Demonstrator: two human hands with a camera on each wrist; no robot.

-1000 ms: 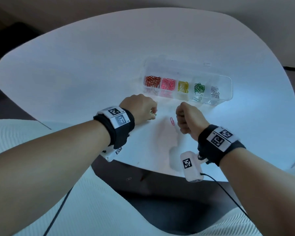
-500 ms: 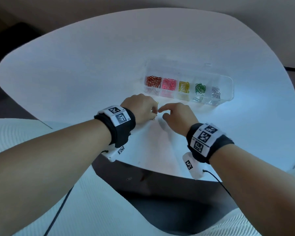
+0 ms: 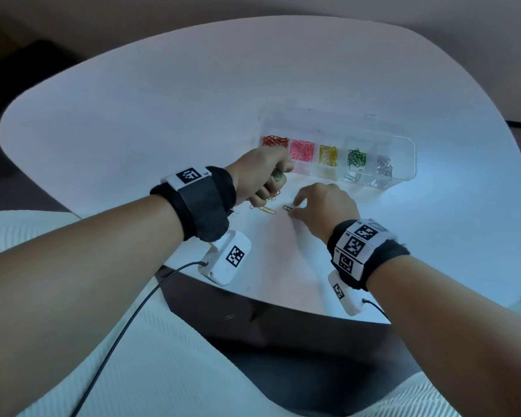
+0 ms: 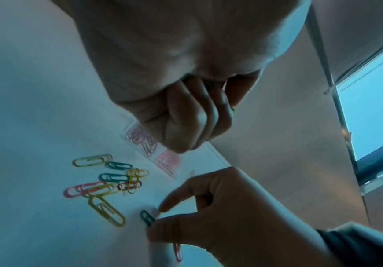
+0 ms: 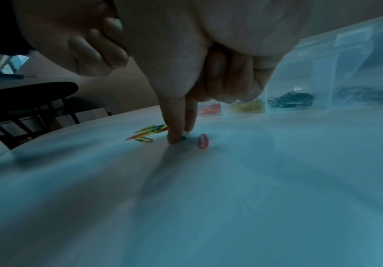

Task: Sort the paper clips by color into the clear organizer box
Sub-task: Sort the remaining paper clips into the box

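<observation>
Just in front of the organizer box [image 3: 411, 164], my right hand [image 3: 325, 206] pinches a lone green clip [image 3: 287, 208] lying flat on the bench [image 3: 163, 115] — just a nip, since it's thin wire. Left hand [image 3: 257, 176], nearer the box, is curled round a second green clip [image 3: 278, 176] — saving it, I judge, for one shared trip.

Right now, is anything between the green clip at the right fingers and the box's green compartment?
Nothing visible does. The way from the green clip to the green compartment is open; the left hand hangs aside.

Clear glossy plastic organizer box [image 3: 402, 173]; smooth matt white table [image 3: 163, 115]; black cloth wristbands [image 3: 205, 203]
</observation>
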